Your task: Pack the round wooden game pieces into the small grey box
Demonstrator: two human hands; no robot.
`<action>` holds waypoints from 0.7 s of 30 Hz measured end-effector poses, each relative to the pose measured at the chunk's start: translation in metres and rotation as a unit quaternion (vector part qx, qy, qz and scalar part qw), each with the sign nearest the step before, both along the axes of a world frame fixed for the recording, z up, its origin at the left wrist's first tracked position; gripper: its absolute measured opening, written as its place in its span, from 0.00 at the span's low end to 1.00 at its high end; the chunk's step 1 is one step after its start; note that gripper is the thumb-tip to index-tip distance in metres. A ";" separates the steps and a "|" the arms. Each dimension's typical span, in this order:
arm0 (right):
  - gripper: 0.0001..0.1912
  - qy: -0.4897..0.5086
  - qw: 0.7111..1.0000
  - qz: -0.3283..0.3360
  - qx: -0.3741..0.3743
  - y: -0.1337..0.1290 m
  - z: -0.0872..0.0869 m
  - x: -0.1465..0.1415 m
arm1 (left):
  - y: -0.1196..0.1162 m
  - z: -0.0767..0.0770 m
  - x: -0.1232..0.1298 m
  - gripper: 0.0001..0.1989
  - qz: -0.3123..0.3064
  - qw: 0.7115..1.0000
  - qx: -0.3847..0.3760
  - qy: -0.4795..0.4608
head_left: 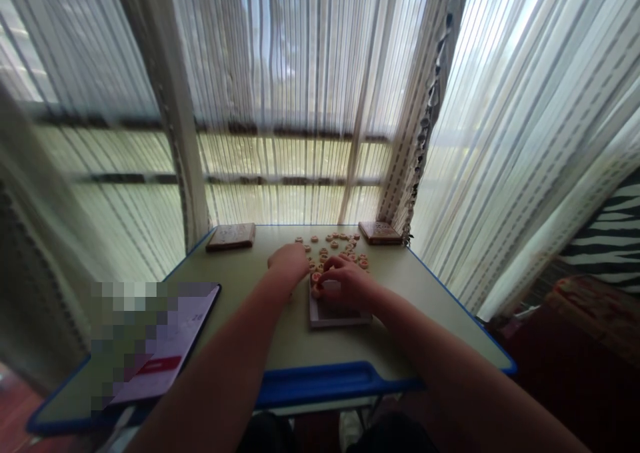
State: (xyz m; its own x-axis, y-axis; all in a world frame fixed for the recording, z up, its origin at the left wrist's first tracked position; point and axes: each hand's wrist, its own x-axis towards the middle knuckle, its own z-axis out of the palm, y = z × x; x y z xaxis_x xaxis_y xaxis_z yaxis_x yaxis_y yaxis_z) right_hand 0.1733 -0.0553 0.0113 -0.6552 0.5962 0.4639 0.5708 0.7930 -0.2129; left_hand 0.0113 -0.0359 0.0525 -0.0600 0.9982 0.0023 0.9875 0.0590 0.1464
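Over the box [340, 322], my right hand [351, 279] curls loosely beside round pieces [317, 277].
My left hand [291, 260] hides its fingers; I can't tell either grip.

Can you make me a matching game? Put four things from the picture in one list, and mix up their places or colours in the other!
1. Tablet
2. Right hand
3. Zebra-striped cloth
4. Table

A. Over the pale-edged tray
B. Has a blue edge
C. Black and white, at the far right of the picture
D. Lilac on its screen, in the left part of the picture

Right pairs: 1-D, 2-A, 3-C, 4-B
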 end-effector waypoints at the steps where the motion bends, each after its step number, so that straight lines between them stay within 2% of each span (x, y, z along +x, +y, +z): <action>1: 0.11 0.000 1.000 0.000 -0.001 0.000 0.000 0.000 | 0.000 -0.001 0.000 0.14 0.000 1.000 0.002 0.000; 10: 0.12 0.025 1.000 -0.005 0.005 0.005 0.003 0.007 | 0.005 -0.004 -0.003 0.14 0.009 1.000 0.001 -0.002; 15: 0.12 0.062 0.991 -0.117 0.020 0.023 0.003 0.024 | 0.012 -0.016 -0.002 0.16 0.036 0.987 0.154 -0.023; 17: 0.13 0.056 0.988 -0.143 0.009 0.030 -0.001 0.029 | 0.016 -0.023 -0.001 0.16 0.011 0.982 0.185 -0.026; 21: 0.13 0.025 0.992 -0.123 -0.031 0.039 -0.008 0.032 | 0.024 -0.034 -0.002 0.16 -0.055 0.979 0.195 -0.026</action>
State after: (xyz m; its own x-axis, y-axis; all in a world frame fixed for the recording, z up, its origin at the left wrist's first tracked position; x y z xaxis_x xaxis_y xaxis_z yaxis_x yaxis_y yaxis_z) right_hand 0.2056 -0.0167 0.0038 -0.4633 0.7637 0.4496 0.7329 0.6154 -0.2900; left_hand 0.0092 -0.0123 0.0186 0.0383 0.9221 0.3850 0.9752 -0.1186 0.1870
